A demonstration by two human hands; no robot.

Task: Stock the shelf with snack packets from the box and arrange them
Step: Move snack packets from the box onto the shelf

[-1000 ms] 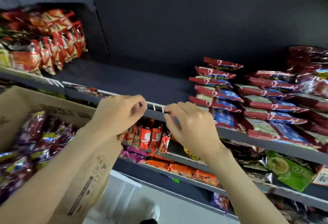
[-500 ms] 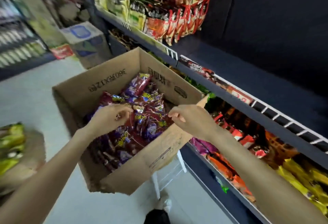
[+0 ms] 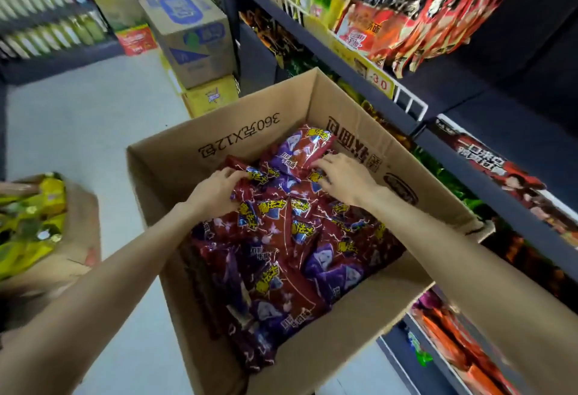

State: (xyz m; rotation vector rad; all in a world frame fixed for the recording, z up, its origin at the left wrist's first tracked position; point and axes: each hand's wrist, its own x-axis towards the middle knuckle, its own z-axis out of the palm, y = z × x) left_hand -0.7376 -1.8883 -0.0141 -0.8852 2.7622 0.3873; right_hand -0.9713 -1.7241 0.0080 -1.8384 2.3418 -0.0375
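Both hands reach into the open cardboard box at the centre of the frame. The left hand has its grip closed on a red packet; the right hand has its grip pinching another red and purple packet. The shelf runs along the right side.

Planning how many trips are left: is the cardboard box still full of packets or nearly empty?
Still well stocked: red and purple snack packets cover the cardboard box floor in overlapping layers. Depth cannot be told.
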